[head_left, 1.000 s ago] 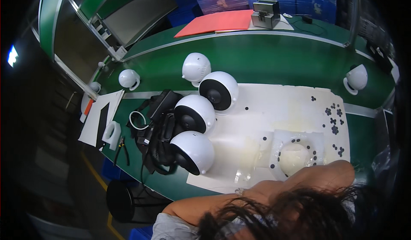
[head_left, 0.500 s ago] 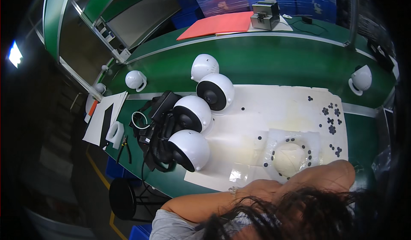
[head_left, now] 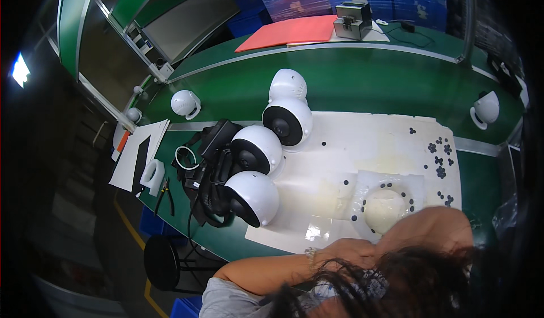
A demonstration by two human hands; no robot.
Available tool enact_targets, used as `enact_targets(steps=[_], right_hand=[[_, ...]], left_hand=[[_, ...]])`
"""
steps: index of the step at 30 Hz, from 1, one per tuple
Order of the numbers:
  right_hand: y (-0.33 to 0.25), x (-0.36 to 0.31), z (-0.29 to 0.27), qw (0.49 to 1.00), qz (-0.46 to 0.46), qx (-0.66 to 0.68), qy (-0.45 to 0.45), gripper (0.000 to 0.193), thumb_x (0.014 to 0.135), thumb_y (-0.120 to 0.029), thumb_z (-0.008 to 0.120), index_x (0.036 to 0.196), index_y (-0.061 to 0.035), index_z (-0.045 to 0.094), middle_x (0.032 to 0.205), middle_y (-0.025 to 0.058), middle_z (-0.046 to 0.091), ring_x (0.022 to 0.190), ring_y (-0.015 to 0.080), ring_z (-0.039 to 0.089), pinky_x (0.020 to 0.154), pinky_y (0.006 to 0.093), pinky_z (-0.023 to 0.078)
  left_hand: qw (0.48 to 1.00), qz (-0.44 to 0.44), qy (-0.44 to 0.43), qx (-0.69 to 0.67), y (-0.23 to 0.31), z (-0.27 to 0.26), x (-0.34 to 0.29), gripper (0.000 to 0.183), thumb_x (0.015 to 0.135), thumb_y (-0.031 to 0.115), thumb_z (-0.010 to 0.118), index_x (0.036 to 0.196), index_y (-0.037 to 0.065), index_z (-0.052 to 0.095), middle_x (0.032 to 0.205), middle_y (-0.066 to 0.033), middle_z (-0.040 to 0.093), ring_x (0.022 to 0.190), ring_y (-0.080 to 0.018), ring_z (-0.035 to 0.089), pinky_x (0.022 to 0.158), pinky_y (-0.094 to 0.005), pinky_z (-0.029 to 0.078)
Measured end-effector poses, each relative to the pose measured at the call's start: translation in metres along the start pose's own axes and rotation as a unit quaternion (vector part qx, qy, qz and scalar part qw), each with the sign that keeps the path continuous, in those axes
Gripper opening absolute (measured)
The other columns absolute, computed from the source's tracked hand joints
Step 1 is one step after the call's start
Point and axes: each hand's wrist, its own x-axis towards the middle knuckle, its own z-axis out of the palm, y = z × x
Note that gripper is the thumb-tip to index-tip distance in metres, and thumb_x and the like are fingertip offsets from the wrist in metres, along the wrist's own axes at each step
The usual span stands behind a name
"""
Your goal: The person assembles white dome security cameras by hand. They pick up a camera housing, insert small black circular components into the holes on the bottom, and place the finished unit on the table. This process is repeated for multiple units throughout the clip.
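My left hand (head_left: 347,252), with a beaded bracelet at the wrist, is drawn in close to my body at the lower edge. Hair covers its fingers. My bent right arm (head_left: 433,224) comes in beside it, its hand hidden behind hair and the other arm. Just beyond them lies a white foam pad (head_left: 413,183) with a round hollow, dotted with small black discs (head_left: 403,194). It rests on a large pale sheet (head_left: 317,170). A patterned white-and-blue thing (head_left: 368,284) shows through the hair; I cannot make it out.
Three white spherical camera housings with black fronts (head_left: 253,198) line the sheet's left side. Beside them are black straps and gear (head_left: 218,173), pliers (head_left: 165,196) and a white holder (head_left: 152,177). More white housings (head_left: 186,104) sit on the green belt (head_left: 362,74) behind. Black disc clusters (head_left: 441,172) lie right.
The white housings on the green belt have shifted to the right. My right arm has moved slightly, and my left hand stays close to my body.
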Motion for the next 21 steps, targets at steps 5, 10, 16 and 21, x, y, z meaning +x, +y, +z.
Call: enact_targets(steps=[5, 10, 16, 21], right_hand=[[0.032, 0.041, -0.062, 0.845, 0.096, -0.511, 0.128, 0.008, 0.075, -0.008, 0.060, 0.080, -0.0019, 0.057, 0.079, 0.0090, 0.058, 0.070, 0.0215, 0.055, 0.065, 0.0290, 0.044], [0.123, 0.022, -0.199, 0.709, 0.323, -0.618, 0.103, 0.025, 0.082, -0.011, 0.046, 0.103, -0.0063, 0.059, 0.105, 0.0126, 0.058, 0.095, 0.0292, 0.055, 0.086, 0.0360, 0.042], [0.203, 0.060, -0.187, 0.674, 0.348, -0.652, 0.010, 0.028, 0.078, -0.018, 0.051, 0.103, -0.0097, 0.060, 0.110, 0.0116, 0.057, 0.098, 0.0293, 0.054, 0.088, 0.0371, 0.041], [0.177, 0.041, -0.229, 0.619, 0.182, -0.759, 0.092, 0.025, 0.072, -0.025, 0.062, 0.090, -0.0083, 0.063, 0.099, 0.0088, 0.061, 0.090, 0.0276, 0.056, 0.081, 0.0354, 0.044]], left_hand=[[0.999, -0.048, 0.010, -0.001, 0.000, 0.005, -0.009, 0.056, 0.060, 0.011, 0.064, 0.115, 0.012, 0.051, 0.095, -0.0069, 0.051, 0.088, -0.0249, 0.052, 0.071, -0.0342, 0.045], [0.999, -0.030, -0.007, 0.011, -0.007, 0.009, 0.005, 0.063, 0.057, 0.008, 0.064, 0.119, 0.013, 0.050, 0.094, -0.0059, 0.051, 0.087, -0.0247, 0.052, 0.072, -0.0342, 0.045], [0.999, 0.023, 0.028, -0.005, 0.013, -0.022, -0.003, 0.057, 0.056, 0.009, 0.064, 0.113, 0.012, 0.053, 0.090, -0.0055, 0.052, 0.085, -0.0250, 0.052, 0.071, -0.0350, 0.045], [0.997, -0.004, 0.067, -0.045, -0.013, 0.019, -0.007, 0.050, 0.059, 0.011, 0.064, 0.109, 0.011, 0.055, 0.089, -0.0056, 0.052, 0.085, -0.0251, 0.053, 0.071, -0.0349, 0.046]])
